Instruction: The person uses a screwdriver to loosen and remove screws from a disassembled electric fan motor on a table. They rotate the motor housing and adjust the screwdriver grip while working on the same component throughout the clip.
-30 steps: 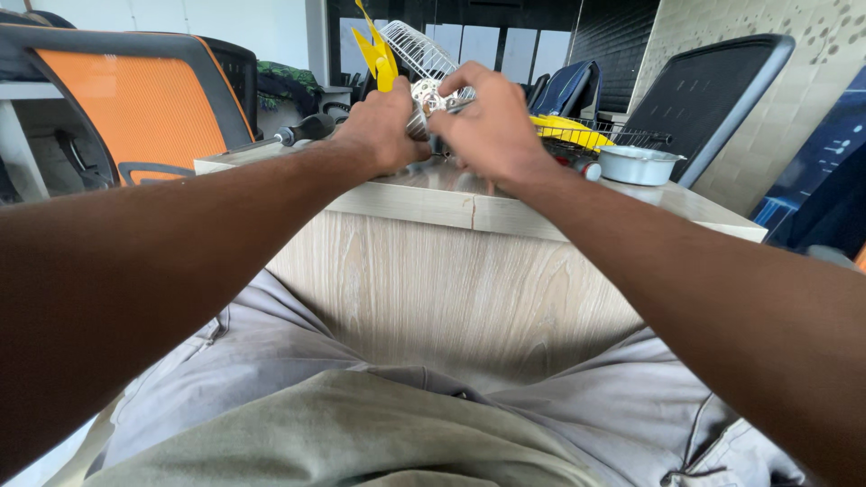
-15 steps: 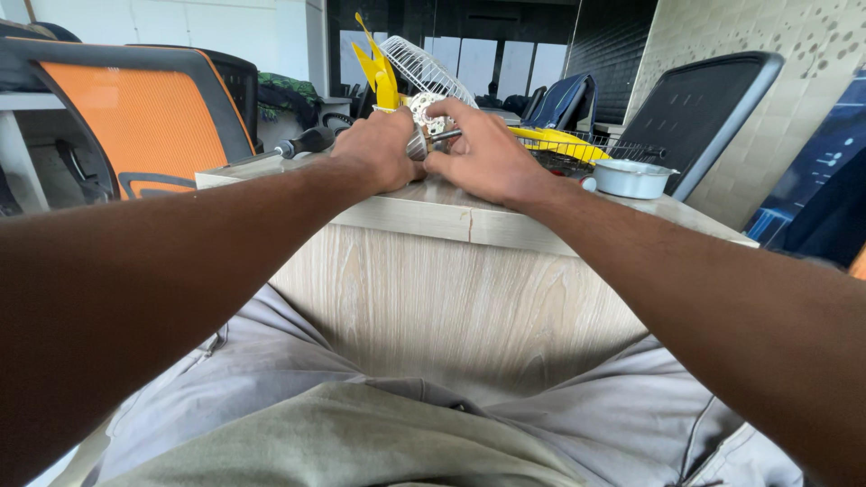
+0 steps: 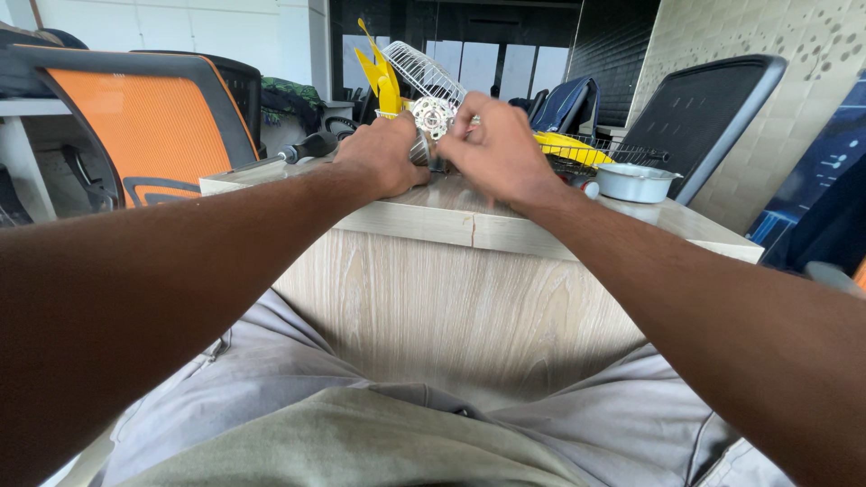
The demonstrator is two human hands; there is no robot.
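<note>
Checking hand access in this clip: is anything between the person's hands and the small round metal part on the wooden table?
Nothing visible. Both the left hand and right hand already touch the metal part; the wire grille stands behind it.

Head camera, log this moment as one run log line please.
left hand: grips small metal motor part | right hand: on same part | surface: wooden table | nearby: white wire grille, yellow fan blade, white bowl

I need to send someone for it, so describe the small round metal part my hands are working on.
On the pale wooden table, the left hand and right hand meet around a small silvery round motor part. Unlike the yellow fan blades and white wire grille behind it, it is metallic and perforated.
</note>
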